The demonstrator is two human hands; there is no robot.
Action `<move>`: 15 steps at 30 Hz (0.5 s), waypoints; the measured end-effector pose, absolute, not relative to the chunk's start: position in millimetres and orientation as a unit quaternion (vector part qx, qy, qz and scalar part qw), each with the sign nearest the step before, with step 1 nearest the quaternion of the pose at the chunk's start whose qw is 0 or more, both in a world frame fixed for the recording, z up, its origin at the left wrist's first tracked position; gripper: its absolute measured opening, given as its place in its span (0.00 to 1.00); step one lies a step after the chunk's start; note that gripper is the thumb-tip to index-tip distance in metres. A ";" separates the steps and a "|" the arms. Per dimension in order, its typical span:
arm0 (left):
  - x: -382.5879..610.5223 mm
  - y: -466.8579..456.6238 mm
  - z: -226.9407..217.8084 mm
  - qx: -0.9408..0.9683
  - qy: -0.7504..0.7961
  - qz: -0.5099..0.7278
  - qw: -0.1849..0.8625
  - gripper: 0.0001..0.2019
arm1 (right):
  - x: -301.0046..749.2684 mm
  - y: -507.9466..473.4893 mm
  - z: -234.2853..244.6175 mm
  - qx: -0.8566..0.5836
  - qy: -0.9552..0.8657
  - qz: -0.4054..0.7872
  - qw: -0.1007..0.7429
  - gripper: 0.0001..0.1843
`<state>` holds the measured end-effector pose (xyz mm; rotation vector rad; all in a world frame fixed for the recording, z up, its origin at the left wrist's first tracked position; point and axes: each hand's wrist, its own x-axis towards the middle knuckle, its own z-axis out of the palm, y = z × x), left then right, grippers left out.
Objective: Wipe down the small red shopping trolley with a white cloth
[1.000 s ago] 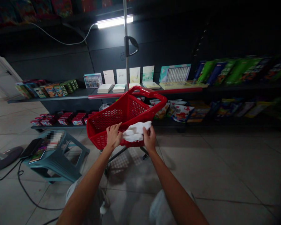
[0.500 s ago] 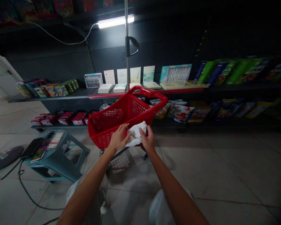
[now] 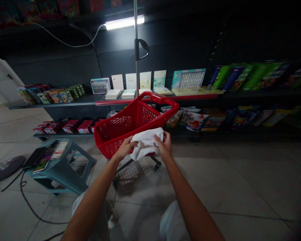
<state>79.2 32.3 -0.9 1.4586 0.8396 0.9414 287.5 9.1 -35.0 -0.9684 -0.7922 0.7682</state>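
Note:
A small red plastic shopping cart [image 3: 120, 125] on wheels stands on the tiled floor in front of me, its handle toward the shelves. A crumpled white cloth [image 3: 145, 143] hangs in front of the cart's near corner. My left hand [image 3: 124, 148] pinches the cloth's left edge, fingers closed. My right hand [image 3: 164, 146] grips the cloth's right upper edge, fingers closed on it. The cloth drapes down between the two hands, partly covering the cart's near wall.
A teal plastic stool [image 3: 62, 165] with a phone and small items stands at left, with a black cable [image 3: 27, 204] trailing on the floor. Dark shelves [image 3: 72, 99] behind the cart hold boxes, notebooks and packets. A metal pole [image 3: 135, 50] rises behind the cart.
Both hands have lifted and spread the white cloth: it was bunched low against the cart's wall half a second ago and now hangs wider and higher between the hands.

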 end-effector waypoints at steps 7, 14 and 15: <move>72.0 33.9 6.3 0.470 0.361 0.437 0.677 0.15 | 305.9 11.2 -44.4 -0.461 -0.345 0.474 0.666 0.30; 60.7 35.4 15.1 0.420 0.354 0.415 0.725 0.19 | 311.4 0.8 -37.1 -0.368 -0.269 0.622 0.636 0.17; 58.8 36.4 14.4 0.433 0.362 0.406 0.719 0.19 | 312.6 0.5 -35.8 -0.358 -0.249 0.638 0.634 0.15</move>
